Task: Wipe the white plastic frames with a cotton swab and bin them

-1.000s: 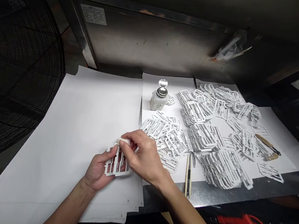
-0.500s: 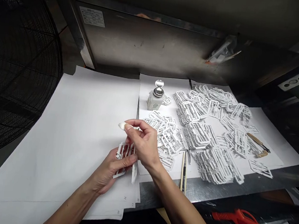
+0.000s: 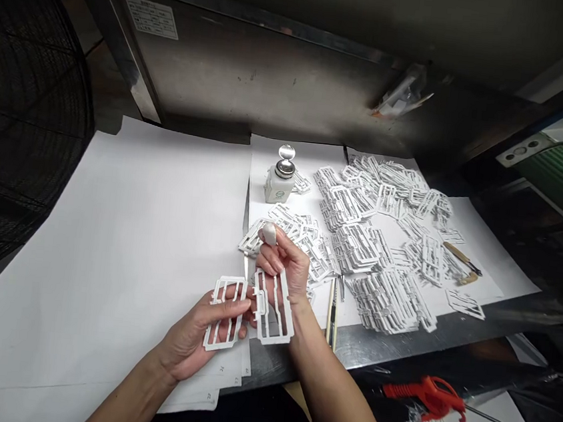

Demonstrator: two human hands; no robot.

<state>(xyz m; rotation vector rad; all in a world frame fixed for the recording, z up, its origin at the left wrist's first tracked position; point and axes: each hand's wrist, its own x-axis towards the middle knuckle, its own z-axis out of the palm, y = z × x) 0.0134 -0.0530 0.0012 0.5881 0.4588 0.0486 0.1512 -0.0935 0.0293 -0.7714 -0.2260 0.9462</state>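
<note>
My left hand (image 3: 192,339) is closed on a white slotted plastic frame (image 3: 221,349), its thumb across the face. Close beside it, a second white slotted frame (image 3: 272,339) stands tilted, its upper end in the curled fingers of my right hand (image 3: 296,266). Fingertips of the left hand reach the near edge of that second frame; whether they also grip it is unclear. A small white wad (image 3: 270,233) sits at the raised thumb and forefinger of the right hand; its material cannot be made out.
Behind my hands stands a pump-top bottle (image 3: 279,185) with its lid up. Stacks of white frames (image 3: 390,300) fill the right side. A thin cutter-like tool (image 3: 333,314), a wooden-handled tool (image 3: 460,255) and a red air gun (image 3: 436,396) lie around. White paper sheets (image 3: 159,225) cover the left.
My hands have moved apart, and the second frame has turned from edge-on to face-on. The right hand has turned, bringing the white wad upright. The view has shifted slightly.
</note>
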